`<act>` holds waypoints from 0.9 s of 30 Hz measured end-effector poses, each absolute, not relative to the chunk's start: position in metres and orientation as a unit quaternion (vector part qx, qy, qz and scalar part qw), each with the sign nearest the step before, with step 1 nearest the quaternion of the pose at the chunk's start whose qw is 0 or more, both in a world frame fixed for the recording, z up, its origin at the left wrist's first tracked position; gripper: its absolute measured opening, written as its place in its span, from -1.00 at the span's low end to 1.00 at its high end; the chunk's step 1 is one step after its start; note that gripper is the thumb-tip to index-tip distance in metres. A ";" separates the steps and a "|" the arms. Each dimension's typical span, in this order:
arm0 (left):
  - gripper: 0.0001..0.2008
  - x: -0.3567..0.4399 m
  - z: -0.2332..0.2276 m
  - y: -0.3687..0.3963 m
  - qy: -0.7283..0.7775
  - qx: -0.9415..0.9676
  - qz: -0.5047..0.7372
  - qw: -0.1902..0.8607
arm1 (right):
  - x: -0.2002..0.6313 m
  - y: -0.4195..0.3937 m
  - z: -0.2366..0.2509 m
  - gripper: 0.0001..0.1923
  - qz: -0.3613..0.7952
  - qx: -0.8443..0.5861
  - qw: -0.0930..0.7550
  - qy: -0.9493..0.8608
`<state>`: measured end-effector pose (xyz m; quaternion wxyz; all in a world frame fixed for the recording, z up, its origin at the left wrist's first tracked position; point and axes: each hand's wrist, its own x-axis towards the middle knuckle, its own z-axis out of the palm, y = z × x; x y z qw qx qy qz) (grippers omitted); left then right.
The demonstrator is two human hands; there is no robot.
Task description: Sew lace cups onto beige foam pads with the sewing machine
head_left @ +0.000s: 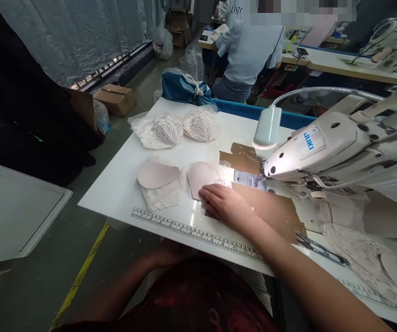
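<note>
Left hand [168, 253]: below worktop [113, 189] edge; grip cannot be told. Ruler scale [198, 234]: along near edge. Right hand [225, 203]: fingers over padded cup piece [198, 177] on worktop; pinch cannot be told. Lace cups [168, 131]: beyond.

The left hand [170, 253] blurs into shadow, partly hidden by the front edge of the table [111, 184], its fingers unclear, while the right hand [229, 205] hides its own palm and some of the pale cup [198, 176], so its grip cannot be told. The sewing machine [322, 143] and the lace piece [357, 253] run past the right edge, and detail in the needle area [261, 176] is too small to tell. The right forearm [298, 267], cut off by the bottom edge, covers a stretch of printed ruler [184, 229], and pixelated blocks mask the top of the seated person [246, 57].
</note>
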<state>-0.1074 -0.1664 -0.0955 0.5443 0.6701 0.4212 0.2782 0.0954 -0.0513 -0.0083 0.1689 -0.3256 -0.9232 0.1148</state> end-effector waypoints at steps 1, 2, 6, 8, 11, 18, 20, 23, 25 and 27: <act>-0.73 -0.111 -0.097 -0.170 0.415 0.676 0.264 0.549 | 0.089 -0.042 -0.011 -0.77 0.135 -0.351 0.169 -0.911; -0.72 -0.114 -0.095 -0.172 0.404 0.681 0.244 0.560 | 0.085 -0.034 -0.013 -0.76 0.140 -0.366 0.173 -0.904; -0.65 -0.130 -0.055 -0.177 0.338 0.683 0.157 0.629 | 0.090 -0.033 -0.001 -0.73 0.189 -0.394 0.188 -0.880; -0.64 -0.137 -0.026 -0.176 0.296 0.694 0.173 0.633 | 0.100 -0.046 0.013 -0.67 0.332 -0.417 0.201 -0.822; -0.64 -0.142 0.010 -0.168 0.295 0.710 0.294 0.568 | 0.116 -0.072 0.031 -0.65 0.588 -0.442 0.208 -0.644; -0.25 -0.096 0.030 -0.119 0.362 0.754 0.383 0.393 | 0.142 -0.115 0.035 -0.63 0.679 -0.424 0.239 -0.550; -0.42 -0.078 0.025 -0.113 0.345 0.733 0.337 0.480 | 0.150 -0.121 0.032 -0.65 0.652 -0.426 0.242 -0.578; -0.65 -0.058 0.017 -0.115 0.347 0.704 0.298 0.543 | 0.161 -0.126 0.023 -0.69 0.590 -0.434 0.261 -0.629; -0.68 -0.052 0.015 -0.118 0.360 0.707 0.295 0.533 | 0.166 -0.128 0.015 -0.72 0.560 -0.433 0.271 -0.652; -0.69 -0.051 0.017 -0.118 0.373 0.725 0.297 0.498 | 0.169 -0.128 0.008 -0.74 0.531 -0.445 0.271 -0.669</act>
